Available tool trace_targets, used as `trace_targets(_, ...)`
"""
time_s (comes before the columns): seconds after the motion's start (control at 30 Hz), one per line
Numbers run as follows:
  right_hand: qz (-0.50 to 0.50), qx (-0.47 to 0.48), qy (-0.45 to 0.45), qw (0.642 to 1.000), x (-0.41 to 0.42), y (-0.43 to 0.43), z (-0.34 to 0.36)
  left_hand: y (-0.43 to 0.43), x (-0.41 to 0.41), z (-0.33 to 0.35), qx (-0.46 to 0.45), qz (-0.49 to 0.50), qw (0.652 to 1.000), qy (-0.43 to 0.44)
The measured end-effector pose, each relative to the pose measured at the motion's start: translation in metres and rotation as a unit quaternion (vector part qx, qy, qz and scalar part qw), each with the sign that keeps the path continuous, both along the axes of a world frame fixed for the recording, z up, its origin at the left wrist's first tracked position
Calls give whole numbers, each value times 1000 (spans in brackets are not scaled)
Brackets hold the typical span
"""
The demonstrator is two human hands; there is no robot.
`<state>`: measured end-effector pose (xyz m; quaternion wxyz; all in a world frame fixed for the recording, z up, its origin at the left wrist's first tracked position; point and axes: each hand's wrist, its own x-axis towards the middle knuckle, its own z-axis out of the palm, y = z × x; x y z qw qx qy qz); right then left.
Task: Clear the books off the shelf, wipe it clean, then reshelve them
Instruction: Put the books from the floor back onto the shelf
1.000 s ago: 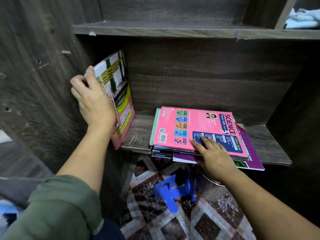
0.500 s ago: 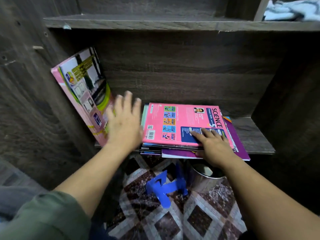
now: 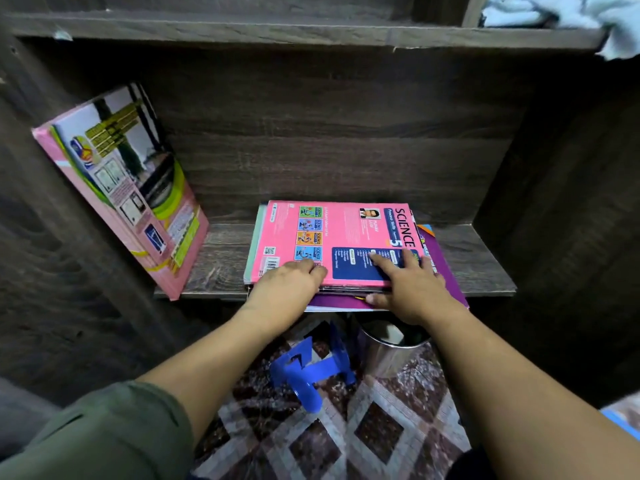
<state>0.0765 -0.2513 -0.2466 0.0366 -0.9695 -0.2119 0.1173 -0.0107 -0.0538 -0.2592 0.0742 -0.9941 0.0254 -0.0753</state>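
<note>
Head view: the left hand [image 3: 289, 282] was curled over the near edge of the glossy pink science book [image 3: 346, 237], thumb out of sight, gripping it. The right hand [image 3: 414, 287] lay open at three o'clock from the left, fingers straight on the cover's dark blue panel, thumb against the front edge of the stack beneath. That stack of thin paperbacks lay flat, and its lowest, a purple softcover book [image 3: 450, 278], jutted past the front lip of the dark wood-grain shelf board [image 3: 221, 265].

Bare board lay open at nine and three o'clock of the stack. Further toward nine o'clock a thick pink hardback [image 3: 131, 188] stood tilted, its top against the rough side panel and its foot at the board's front edge.

At twelve o'clock the upper shelf [image 3: 242, 29] ran across, a crumpled pale blue cloth [image 3: 554, 12] on its right end. At six o'clock, under the board, a blue plastic stool [image 3: 308, 372] and a shiny steel bin [image 3: 391, 355] stood on the diamond-patterned floor [image 3: 346, 441].
</note>
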Motion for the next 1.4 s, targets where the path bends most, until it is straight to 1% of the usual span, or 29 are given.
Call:
trace_targets(0.07, -3, 4, -18, 1000, 0, -1, 0, -4, -2, -4, 7, -2, 1000, 9)
trace_targets(0.13, -4, -8, -56, 998, 0, -1, 2, -7, -3, -6, 20, 5, 1000, 12)
trace_targets(0.2, 17, 0, -87, 996, -2, 0, 3, -9, -4, -3, 26, 29, 999, -6)
trace_targets(0.3, 74, 35, -64, 995, -5, 4, 9, -9, -5, 1, 10, 47, 998, -32)
trace_targets(0.33, 93, 45, -74, 992, -6, 6, 12, -10, -6, 3, 5, 40, 998, -49)
trace_targets(0.37, 112, 72, -107, 985, -7, 10, 16, -10, -6, 6, 1, 25, 997, -72)
trace_targets(0.4, 122, 124, -152, 973, -8, 12, 19, -10, -5, 9, 2, 13, 996, -92)
trace_targets(0.43, 114, 197, -196, 954, -8, 15, 22, -8, -4, 12, 7, 13, 994, -112)
trace_targets(0.5, 81, 339, -253, 903, -12, 19, 26, -3, -1, 19, 6, 36, 987, -154)
trace_targets(0.53, 75, 385, -276, 877, -15, 22, 27, 1, -1, 22, 2, 45, 984, -172)
trace_targets(0.57, 70, 416, -287, 860, -18, 25, 27, 6, -1, 25, -1, 52, 981, -189)
trace_targets(0.6, 56, 441, -274, 853, -21, 27, 26, 10, -2, 28, -6, 60, 978, -202)
trace_targets(0.67, 13, 471, -196, 860, -24, 30, 20, 19, -4, 32, -23, 81, 970, -229)
trace_targets(0.7, 0, 464, -140, 875, -22, 30, 13, 23, -6, 36, -36, 95, 965, -244)
trace_targets(0.73, -3, 432, -84, 898, -19, 29, 5, 27, -7, 39, -50, 109, 959, -258)
trace_targets(0.77, 17, 371, -47, 927, -16, 27, -4, 30, -9, 42, -65, 123, 952, -273)
trace_targets(0.8, 57, 300, -37, 952, -15, 25, -11, 34, -11, 46, -83, 139, 945, -285)
trace_targets(0.83, 98, 232, -43, 967, -13, 23, -17, 39, -13, 48, -100, 156, 937, -297)
trace_targets(0.87, 129, 180, -54, 974, -12, 22, -21, 44, -15, 49, -119, 173, 928, -307)
trace_targets(0.93, 145, 122, -70, 979, -11, 23, -23, 55, -20, 50, -159, 204, 911, -321)
trace_targets(1.07, 146, 108, -83, 980, -9, 24, -26, 73, -30, 55, -203, 270, 884, -324)
trace_targets(1.13, 153, 108, -90, 978, -6, 23, -28, 82, -33, 66, -227, 275, 863, -357)
trace_targets(1.17, 154, 110, -91, 978, -4, 22, -29, 85, -34, 74, -223, 262, 859, -379)
trace_targets(1.23, 152, 114, -92, 977, -2, 22, -30, 90, -34, 92, -180, 229, 867, -405)
trace_targets(1.27, 149, 115, -91, 978, -2, 22, -30, 94, -33, 101, -158, 218, 877, -399)
trace_targets(1.33, 143, 118, -88, 979, -3, 22, -30, 109, -27, 116, -133, 221, 903, -345)
trace_targets(1.4, 138, 113, -92, 980, -5, 23, -29, 117, -20, 113, -90, 249, 931, -250)
